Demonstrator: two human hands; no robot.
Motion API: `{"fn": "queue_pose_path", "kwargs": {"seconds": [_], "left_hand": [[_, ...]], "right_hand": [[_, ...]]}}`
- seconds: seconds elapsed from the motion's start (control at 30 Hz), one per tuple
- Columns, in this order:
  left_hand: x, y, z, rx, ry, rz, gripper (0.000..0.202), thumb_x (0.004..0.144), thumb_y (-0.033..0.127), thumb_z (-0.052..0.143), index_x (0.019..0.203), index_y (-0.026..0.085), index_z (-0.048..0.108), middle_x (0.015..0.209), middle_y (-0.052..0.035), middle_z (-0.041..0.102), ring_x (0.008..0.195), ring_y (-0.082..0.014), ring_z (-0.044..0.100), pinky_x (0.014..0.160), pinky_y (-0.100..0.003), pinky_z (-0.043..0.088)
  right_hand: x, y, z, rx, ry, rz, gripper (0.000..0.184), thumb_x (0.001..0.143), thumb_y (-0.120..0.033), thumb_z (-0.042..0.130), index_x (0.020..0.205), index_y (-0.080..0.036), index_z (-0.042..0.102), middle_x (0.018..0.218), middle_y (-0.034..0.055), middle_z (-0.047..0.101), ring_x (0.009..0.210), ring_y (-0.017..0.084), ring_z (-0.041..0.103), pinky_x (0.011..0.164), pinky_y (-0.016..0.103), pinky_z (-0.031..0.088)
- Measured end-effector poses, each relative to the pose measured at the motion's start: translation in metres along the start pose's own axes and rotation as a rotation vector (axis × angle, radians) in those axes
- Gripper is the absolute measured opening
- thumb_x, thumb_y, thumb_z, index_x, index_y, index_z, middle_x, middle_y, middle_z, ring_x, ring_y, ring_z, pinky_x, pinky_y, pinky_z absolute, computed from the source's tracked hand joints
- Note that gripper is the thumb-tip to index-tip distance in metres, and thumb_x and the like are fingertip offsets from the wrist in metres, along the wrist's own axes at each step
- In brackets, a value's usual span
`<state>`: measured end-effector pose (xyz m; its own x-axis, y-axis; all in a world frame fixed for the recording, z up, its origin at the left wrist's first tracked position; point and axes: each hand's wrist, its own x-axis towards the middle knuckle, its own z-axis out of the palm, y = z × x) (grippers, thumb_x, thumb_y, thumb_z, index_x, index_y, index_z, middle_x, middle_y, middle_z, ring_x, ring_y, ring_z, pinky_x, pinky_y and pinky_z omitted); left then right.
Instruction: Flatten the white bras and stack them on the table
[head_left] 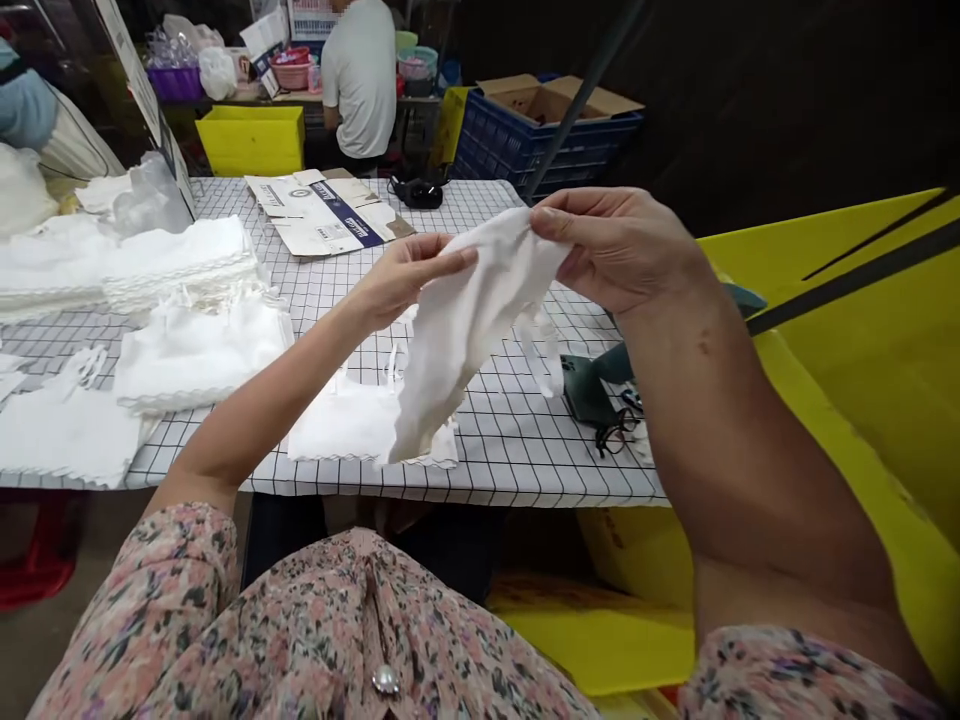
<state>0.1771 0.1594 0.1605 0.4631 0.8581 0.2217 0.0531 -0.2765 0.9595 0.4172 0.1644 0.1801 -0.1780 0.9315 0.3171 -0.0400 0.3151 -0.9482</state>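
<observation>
White cotton cloth (465, 340) held up between left hand (409, 280) and right hand (615, 250), fingers of both pinching its top edge, rest hanging below the fingers over checked tablecloth (510, 450). Scallop-edged white pieces (199, 350) lie left of the fingers, eyeglasses (616, 432) below-right.

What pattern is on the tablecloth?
The tablecloth is white with a black grid, shown best in the head view.

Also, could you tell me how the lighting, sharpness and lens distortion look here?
In the head view, light is soft and even, without harsh glare; the white cloth between the left hand and right hand shows no motion blur. The checked tablecloth bows from the wide lens, the right forearm looms large, and the upper right falls dark.
</observation>
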Motion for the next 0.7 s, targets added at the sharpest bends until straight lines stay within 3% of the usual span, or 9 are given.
{"fn": "queue_pose_path", "kwargs": {"seconds": [0.1,0.17,0.27,0.37,0.43,0.53,0.63,0.7], "left_hand": [[-0.005,0.023,0.000,0.139,0.091,-0.002,0.021,0.109,0.031,0.062,0.104,0.012,0.071,0.113,-0.0017,0.084,0.106,-0.0156,0.082,0.088,-0.023,0.059],[-0.005,0.025,-0.004,0.170,0.107,0.058,0.020,0.109,0.030,0.061,0.105,0.012,0.070,0.113,-0.0026,0.084,0.105,-0.0152,0.081,0.088,-0.024,0.059],[-0.016,0.003,-0.018,0.154,0.035,0.065,0.012,0.097,0.022,0.078,0.106,0.014,0.073,0.108,-0.0064,0.083,0.096,-0.0187,0.082,0.084,-0.032,0.064],[-0.042,-0.035,-0.038,0.213,-0.102,-0.158,0.019,0.078,0.017,0.093,0.092,0.019,0.080,0.093,-0.0082,0.081,0.088,-0.0256,0.081,0.082,-0.044,0.069],[-0.063,-0.054,-0.051,0.216,-0.111,-0.234,0.019,0.074,0.024,0.097,0.084,0.020,0.081,0.086,-0.0093,0.079,0.085,-0.0276,0.080,0.081,-0.047,0.070],[-0.085,-0.066,-0.068,0.145,-0.099,-0.223,0.029,0.077,0.043,0.097,0.087,0.020,0.082,0.087,-0.0101,0.078,0.082,-0.0248,0.078,0.073,-0.040,0.067],[-0.090,-0.068,-0.088,0.144,-0.086,-0.228,0.037,0.073,0.051,0.099,0.083,0.020,0.080,0.085,-0.0078,0.077,0.078,-0.0214,0.076,0.063,-0.033,0.062],[-0.086,-0.069,-0.101,0.218,0.103,-0.156,0.039,0.066,0.045,0.104,0.072,0.021,0.075,0.074,-0.0041,0.072,0.073,-0.0189,0.072,0.062,-0.031,0.060]], "right_hand": [[-0.002,-0.001,0.017,0.038,-0.145,0.033,0.066,0.053,-0.061,0.110,0.100,-0.022,0.084,0.095,0.0019,0.076,0.086,0.017,0.070,0.080,0.033,0.063],[0.000,0.001,0.029,0.006,-0.187,0.034,0.068,0.053,-0.055,0.112,0.106,-0.023,0.084,0.098,0.0006,0.077,0.090,0.019,0.071,0.085,0.035,0.064],[0.008,0.005,0.036,-0.065,-0.120,-0.033,0.042,0.066,-0.038,0.110,0.089,-0.020,0.080,0.085,-0.0016,0.072,0.085,0.018,0.070,0.089,0.040,0.064],[0.017,0.009,0.025,-0.050,-0.014,-0.060,0.030,0.078,-0.029,0.103,0.086,-0.017,0.077,0.083,-0.0013,0.070,0.087,0.017,0.071,0.094,0.041,0.062],[0.019,0.011,0.013,-0.025,0.020,-0.004,0.026,0.081,-0.025,0.102,0.086,-0.016,0.078,0.084,0.0002,0.071,0.088,0.017,0.073,0.093,0.041,0.062],[0.015,0.015,0.001,0.020,0.021,0.098,0.025,0.076,-0.018,0.103,0.088,-0.015,0.081,0.086,0.0032,0.074,0.086,0.018,0.074,0.087,0.040,0.064],[0.011,0.024,-0.008,0.031,-0.049,0.189,0.038,0.067,-0.015,0.107,0.099,-0.015,0.086,0.099,0.0073,0.080,0.089,0.020,0.075,0.081,0.039,0.066],[0.015,0.035,-0.014,0.002,-0.097,0.231,0.043,0.060,-0.016,0.110,0.097,-0.016,0.088,0.102,0.0082,0.082,0.088,0.021,0.075,0.077,0.037,0.066]]}}
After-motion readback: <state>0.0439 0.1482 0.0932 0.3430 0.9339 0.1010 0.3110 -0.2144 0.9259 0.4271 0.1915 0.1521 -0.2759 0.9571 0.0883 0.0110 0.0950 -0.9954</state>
